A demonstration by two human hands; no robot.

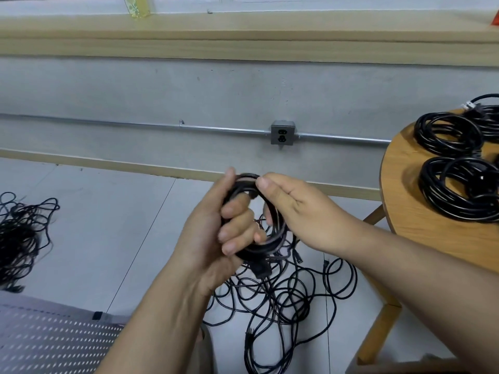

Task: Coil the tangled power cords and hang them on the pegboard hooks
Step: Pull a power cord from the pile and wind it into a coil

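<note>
**A:** Counts?

**B:** Two hands and one coil in work. There are two tangles on the floor. The floor tangle is lower centre, under the hands, and the second tangle is at the left edge. Coiled cords sit on the round table at the right edge. I count at least three, but they overlap, so the exact number is unclear. One pegboard in the lower left corner and one outlet mid-frame on the wall.

**A:** Coil vs hands?

**B:** It's centre frame, held between both. The left hand grips the coil's left side with fingers curled through the loop and thumb up along the top. The right hand pinches the upper right of the loop with the thumb on top and fingers tucked behind. A plug hangs off the coil's bottom, just below the left fingers.
</note>
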